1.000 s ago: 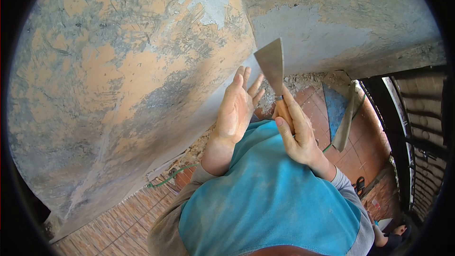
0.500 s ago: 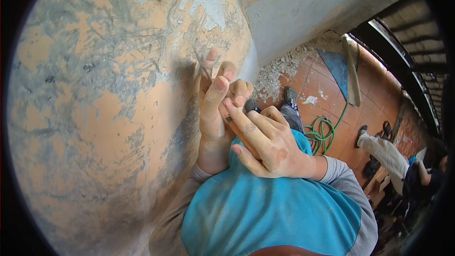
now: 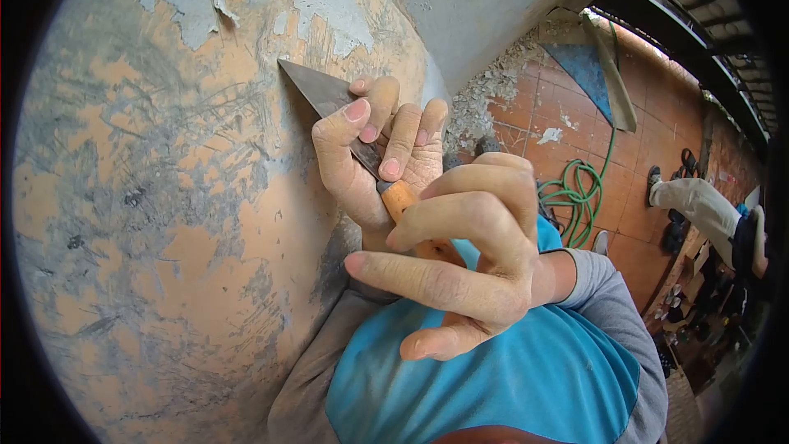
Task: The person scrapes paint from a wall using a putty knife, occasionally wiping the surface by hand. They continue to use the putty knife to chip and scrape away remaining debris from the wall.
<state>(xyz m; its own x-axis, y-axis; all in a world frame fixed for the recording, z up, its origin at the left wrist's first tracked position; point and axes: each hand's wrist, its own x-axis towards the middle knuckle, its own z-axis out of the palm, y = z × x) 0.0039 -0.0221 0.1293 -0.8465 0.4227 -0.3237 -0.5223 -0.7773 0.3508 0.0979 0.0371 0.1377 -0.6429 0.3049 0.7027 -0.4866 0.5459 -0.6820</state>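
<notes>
A scraper has a triangular metal blade [image 3: 316, 89] and a short wooden handle [image 3: 400, 198]. My left hand [image 3: 374, 144], palm up, has its thumb and curled fingers round the blade near the handle; the blade's wide end points up and left, beside the wall. Just right of and below it, my right hand [image 3: 481, 251] is over the handle with its fingers bent and spread apart, the thumb away from them. Its fingers hide the lower part of the handle, so any contact there is unclear.
The patchy, scraped wall [image 3: 189, 222] fills the left side. Paint flakes [image 3: 485, 99] lie along the floor's edge. A green hose [image 3: 575, 197] is coiled on the red tiles [image 3: 625, 173], near a blue triangular piece [image 3: 582, 74]. Another person [image 3: 699, 210] is at the far right.
The blade, earlier seen nearly edge-on, now shows its flat face. My right hand's fingers have spread and lifted from the handle. The view has shifted slightly, and both hands look larger.
</notes>
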